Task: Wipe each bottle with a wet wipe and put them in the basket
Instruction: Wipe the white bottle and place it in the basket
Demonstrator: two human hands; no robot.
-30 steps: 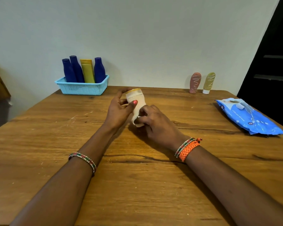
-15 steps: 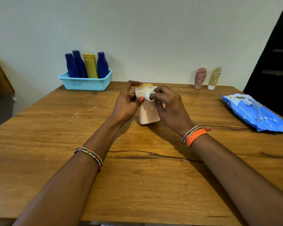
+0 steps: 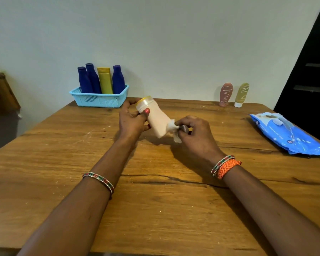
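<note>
On a wooden surface (image 3: 155, 209), the left hand (image 3: 132, 121) grips a tilted peach plastic bottle (image 3: 156, 120) while the right hand (image 3: 194, 133) pinches a white wet wipe (image 3: 173, 126) against it, with a blue wipes pack (image 3: 288, 134), its print unreadable, lying well to the right.

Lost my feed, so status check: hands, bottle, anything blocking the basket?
Left hand holds peach bottle tilted, off table. Right hand pinches wet wipe at its base. Basket holds four; path unobstructed.

Hidden, cropped and unreadable parts

The basket (image 3: 98, 99) wall hides the lower ends of the four bottles in it; the right hand (image 3: 198, 134) covers most of the wipe (image 3: 174, 129); print on the blue pack (image 3: 286, 134) is too small to read; both forearms run off the bottom edge; the brown object (image 3: 2, 91) at left is cropped.
</note>
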